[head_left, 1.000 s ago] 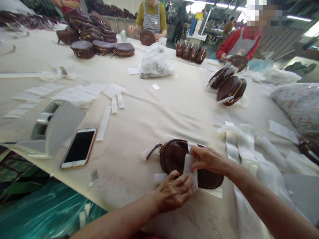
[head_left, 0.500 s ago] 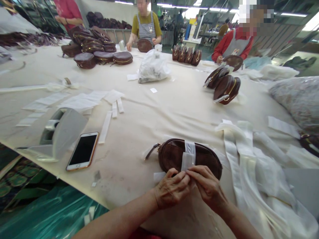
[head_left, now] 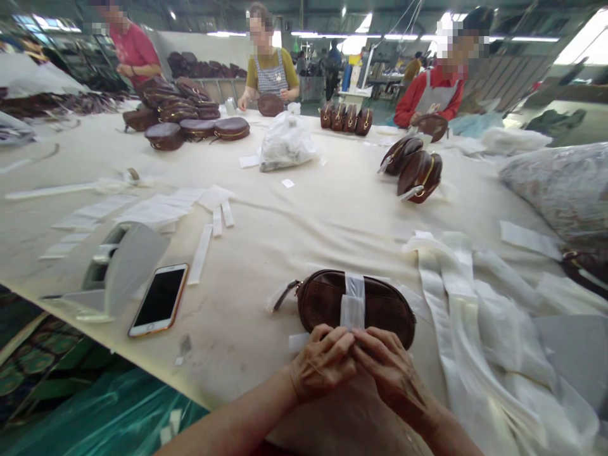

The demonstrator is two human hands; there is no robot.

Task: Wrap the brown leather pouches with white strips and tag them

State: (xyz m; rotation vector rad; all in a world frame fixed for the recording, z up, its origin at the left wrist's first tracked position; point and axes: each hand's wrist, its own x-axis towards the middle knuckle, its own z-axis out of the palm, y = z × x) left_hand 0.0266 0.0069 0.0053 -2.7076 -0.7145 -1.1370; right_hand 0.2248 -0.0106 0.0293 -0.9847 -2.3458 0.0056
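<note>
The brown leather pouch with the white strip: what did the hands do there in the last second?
The right hand left the top of the oval brown leather pouch and came down to its near edge, joining the left hand; both pinch the near end of the translucent white strip, which lies flat across it. The pouch and the white smartphone stayed put.

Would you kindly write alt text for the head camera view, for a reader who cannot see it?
The left hand and right hand pinch a white strip wrapped over a brown pouch on a cream table. A smartphone lies left; people across the table handle similar pouches.
</note>
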